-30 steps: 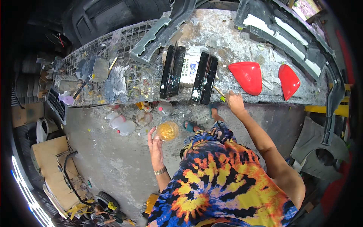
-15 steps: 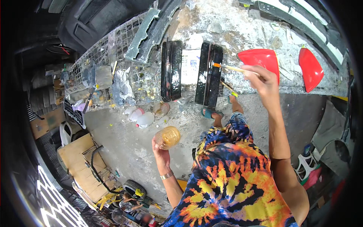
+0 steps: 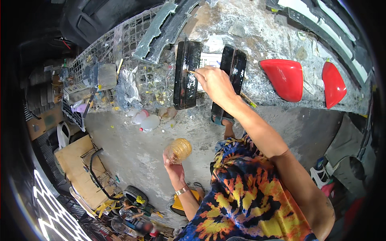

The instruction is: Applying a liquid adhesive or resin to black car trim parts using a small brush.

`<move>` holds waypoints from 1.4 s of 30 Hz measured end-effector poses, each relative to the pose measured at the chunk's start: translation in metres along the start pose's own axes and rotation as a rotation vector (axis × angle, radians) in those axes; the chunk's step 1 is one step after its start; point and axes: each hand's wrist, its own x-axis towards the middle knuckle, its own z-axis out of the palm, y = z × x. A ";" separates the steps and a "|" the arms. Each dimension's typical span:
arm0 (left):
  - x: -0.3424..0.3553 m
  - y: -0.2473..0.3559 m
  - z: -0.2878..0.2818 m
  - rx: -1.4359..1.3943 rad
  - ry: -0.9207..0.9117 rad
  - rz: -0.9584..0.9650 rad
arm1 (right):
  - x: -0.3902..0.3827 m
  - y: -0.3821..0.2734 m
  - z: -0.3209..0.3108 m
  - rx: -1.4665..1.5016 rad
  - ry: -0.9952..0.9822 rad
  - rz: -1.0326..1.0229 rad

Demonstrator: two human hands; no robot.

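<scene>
My right hand (image 3: 217,84) is closed on a slim brush, its pale handle (image 3: 192,72) showing just past the fingertips. It reaches over the left of two long glossy black moulded parts (image 3: 185,90); whether the bristles touch the part I cannot make out. My forearm and hand partly cover the right black part (image 3: 238,68). Below the bench edge, my left hand (image 3: 174,170) grips a clear ribbed plastic jar (image 3: 179,150) with an amber tint, held above the floor.
Two red curved covers (image 3: 284,78) lie on the stained bench (image 3: 257,40) at right. A torn grey-green strip (image 3: 155,34) and crumpled foil (image 3: 129,86) are at left. Plastic bottles (image 3: 150,123) stand by the bench edge. Another person (image 3: 136,213) is at the lower left.
My right hand has swung left with the brush, from beside the red cover to the left black part. My left hand still holds the jar in about the same place.
</scene>
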 end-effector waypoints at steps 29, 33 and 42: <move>0.007 -0.007 -0.019 -0.122 -0.012 0.026 | -0.023 -0.001 -0.028 0.222 -0.017 -0.042; 0.006 -0.004 -0.014 -0.143 -0.028 0.043 | -0.029 -0.005 -0.052 0.479 -0.192 0.254; 0.002 -0.006 -0.008 -0.221 -0.061 0.058 | -0.016 0.003 -0.032 0.294 -0.112 0.166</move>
